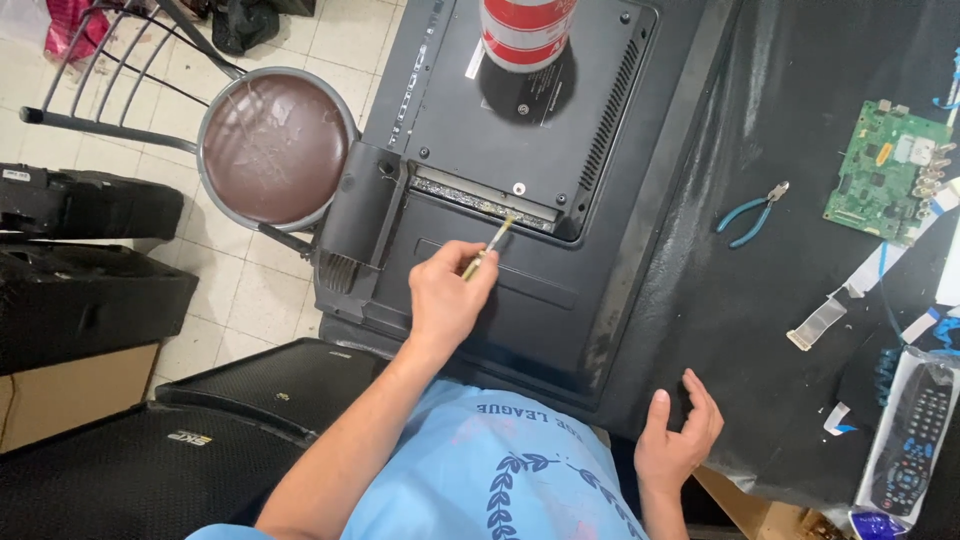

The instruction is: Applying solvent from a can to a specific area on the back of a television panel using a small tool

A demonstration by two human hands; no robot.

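Light blue shirt (480, 470) fills the bottom of the view; right hand (678, 440) rests at the near table (740, 300) edge, fingers loosely spread, holding nothing. Left hand (447, 295) is closed around a screwdriver (492, 245), tip touching the connector slot (480, 198) in the black TV back panel (500, 150), which lies face-down across the table. Risk, as a guess: tip could slip off and gouge the slot or the board contacts, since the shaft is tilted and the other hand isn't bracing the panel. Red and white can (525, 30) stands upright on the far part of the panel; a wide arm swing could tip it. Panel's left side overhangs toward a round brown stool (272, 150), so room is tight there. Right side has open dark cloth between panel and blue-handled pliers (752, 212), green circuit board (885, 170), remote control (908, 440) near the right edge; ribbon cables (850, 290) could snag.
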